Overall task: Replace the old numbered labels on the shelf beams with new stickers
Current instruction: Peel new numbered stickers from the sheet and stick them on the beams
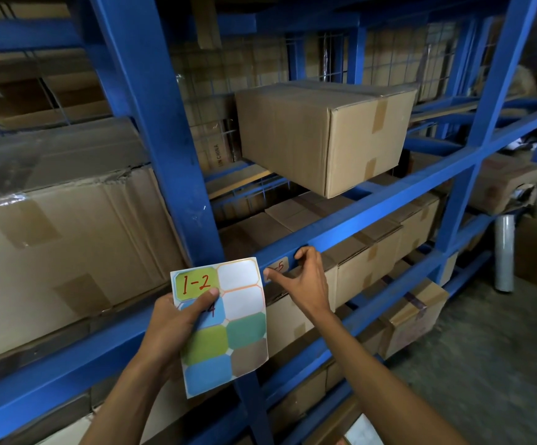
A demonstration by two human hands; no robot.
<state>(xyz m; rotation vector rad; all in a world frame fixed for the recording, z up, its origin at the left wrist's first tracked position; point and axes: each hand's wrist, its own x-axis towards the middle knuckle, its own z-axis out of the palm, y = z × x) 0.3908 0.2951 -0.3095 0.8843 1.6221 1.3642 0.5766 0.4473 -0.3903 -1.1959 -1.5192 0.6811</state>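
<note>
My left hand (177,319) holds a sheet of coloured stickers (225,335) in front of the blue upright, thumb on top of it. The sheet's top-left green sticker reads "1-2"; two cells on its right are blank white. An old brownish label (279,266) with a red number ending in 5 sits on the blue shelf beam (389,213). My right hand (305,277) is at that label, thumb at its left edge and curled fingers at its right edge. Whether the fingers pinch the label I cannot tell.
Blue steel racking fills the view, with a thick upright (164,139) left of centre. A taped cardboard box (321,133) juts out over the beam. Large cartons (61,245) fill the left bay, smaller ones the lower shelves. Rolls of plastic wrap (504,252) stand on the floor at right.
</note>
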